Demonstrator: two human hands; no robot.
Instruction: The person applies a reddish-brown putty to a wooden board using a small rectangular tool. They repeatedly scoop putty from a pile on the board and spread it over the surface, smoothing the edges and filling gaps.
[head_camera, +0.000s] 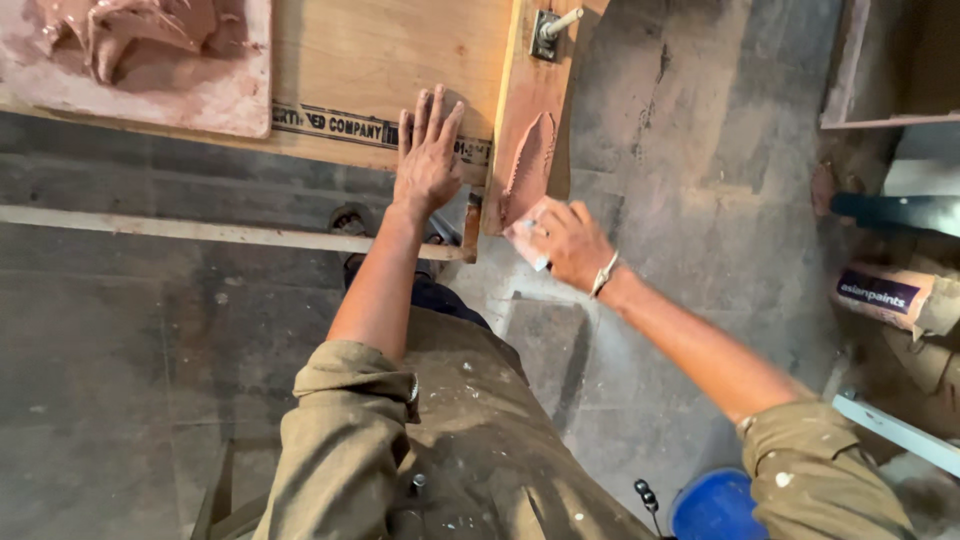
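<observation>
Overhead view of a person bracing a plywood sheet while working reddish putty on a narrow wooden board.

The plywood sheet (390, 60) spans the upper frame, above the grey concrete floor (130, 340); a pink slab smeared with putty (150, 60) lies on its upper left corner. The narrow wooden board (535, 110) stands at the sheet's right edge, carrying a ridged patch of reddish putty (528, 165) and a metal fitting (550, 30) near its top. The left hand (428, 150) rests flat on the plywood, its grip spread wide, holding nothing. The right hand (570, 245), its grip pinched on a small putty-coated scraper (527, 232), sits just below the patch. A blue bucket (715, 505) stands at the lower right.
</observation>
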